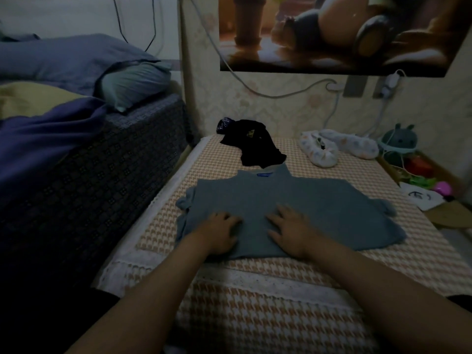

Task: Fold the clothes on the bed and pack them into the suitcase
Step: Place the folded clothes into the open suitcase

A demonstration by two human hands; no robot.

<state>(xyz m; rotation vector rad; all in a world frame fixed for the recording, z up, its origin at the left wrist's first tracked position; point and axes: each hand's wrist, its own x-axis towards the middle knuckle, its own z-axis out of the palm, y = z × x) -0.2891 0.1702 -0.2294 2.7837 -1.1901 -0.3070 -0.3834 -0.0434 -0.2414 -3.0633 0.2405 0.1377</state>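
As left hand [219, 233], right hand [290, 231] press top [319, 208] — hem near lace border [255, 279]

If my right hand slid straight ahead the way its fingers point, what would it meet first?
The right hand lies flat on the grey-blue shirt. Straight on, it would cross the collar, then probably meet the black garment just beyond. Depth is hard to judge.

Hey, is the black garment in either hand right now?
No, both the left hand and right hand rest on the grey-blue top, while the black garment lies beyond its collar.
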